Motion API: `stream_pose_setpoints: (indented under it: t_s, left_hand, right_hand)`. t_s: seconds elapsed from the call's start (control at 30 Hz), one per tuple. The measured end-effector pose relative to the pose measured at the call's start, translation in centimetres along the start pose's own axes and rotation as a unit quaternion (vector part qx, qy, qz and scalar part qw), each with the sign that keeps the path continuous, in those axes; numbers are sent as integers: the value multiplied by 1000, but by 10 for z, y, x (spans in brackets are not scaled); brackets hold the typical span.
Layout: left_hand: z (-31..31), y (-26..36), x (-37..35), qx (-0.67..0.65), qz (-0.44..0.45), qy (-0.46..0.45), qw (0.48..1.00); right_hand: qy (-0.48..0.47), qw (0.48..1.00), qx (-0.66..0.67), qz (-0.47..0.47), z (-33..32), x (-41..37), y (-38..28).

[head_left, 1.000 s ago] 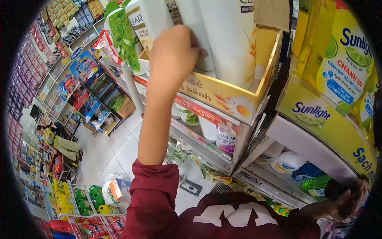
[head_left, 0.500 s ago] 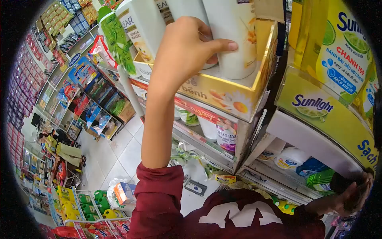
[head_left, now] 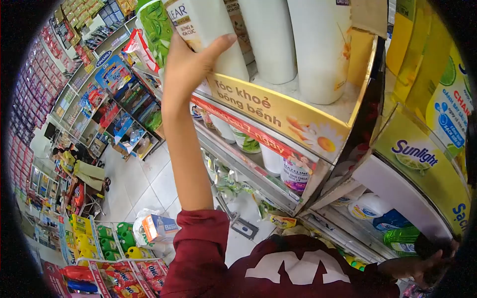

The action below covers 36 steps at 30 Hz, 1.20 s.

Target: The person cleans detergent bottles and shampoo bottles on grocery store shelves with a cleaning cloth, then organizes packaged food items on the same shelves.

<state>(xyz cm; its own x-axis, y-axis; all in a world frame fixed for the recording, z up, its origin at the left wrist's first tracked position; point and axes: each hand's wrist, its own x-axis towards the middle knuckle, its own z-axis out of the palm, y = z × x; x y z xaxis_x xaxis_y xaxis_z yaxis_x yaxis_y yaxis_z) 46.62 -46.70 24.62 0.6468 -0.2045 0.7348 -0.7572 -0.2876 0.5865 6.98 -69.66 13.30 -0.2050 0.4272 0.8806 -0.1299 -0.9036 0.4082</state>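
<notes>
My left hand (head_left: 186,64) is at a white Clear bottle (head_left: 211,22) at the left end of a yellow display tray (head_left: 278,107). Its thumb lies across the bottle's front and its fingers pass round the left side, partly hidden. A white bottle (head_left: 268,44) and another white bottle (head_left: 318,54) stand upright to the right, not touched. Low at the far right, my right hand (head_left: 422,268) is near the lower shelf beside a dark shape; its fingers are dim and blurred at the image edge.
Yellow Sunlight bottles (head_left: 447,104) stand behind a Sunlight shelf strip (head_left: 417,154) on the right. A lower shelf holds a green bottle (head_left: 401,239). A cardboard box (head_left: 160,227) is on the tiled floor (head_left: 134,184). Another person (head_left: 87,171) is seated far left.
My left hand has moved left from the right-hand white bottles to the leftmost Clear bottle. The view has shifted, so the tray appears lower and farther right. My right hand appears slightly lower.
</notes>
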Motion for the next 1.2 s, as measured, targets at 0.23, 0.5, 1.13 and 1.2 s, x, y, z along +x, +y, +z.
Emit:
stream_pose_setpoints:
  t_s: [0.23,0.5,1.13,1.2]
  left_hand:
    - [9,32,-17,3,36,-60,998]
    - [-2,-3,12,-260,-10,-13,965]
    - [1,-5,61,-129,186,392,891]
    - [-26,-8,53,-171,191,422,870]
  right_hand:
    - [2,998,-32,45,-3,-18,-5]
    - [-20,998,-39,46,13,-13,-9]
    - [-77,970,-230,11,28,19,-35]
    - [-104,944,-313,-2,34,22,-43]
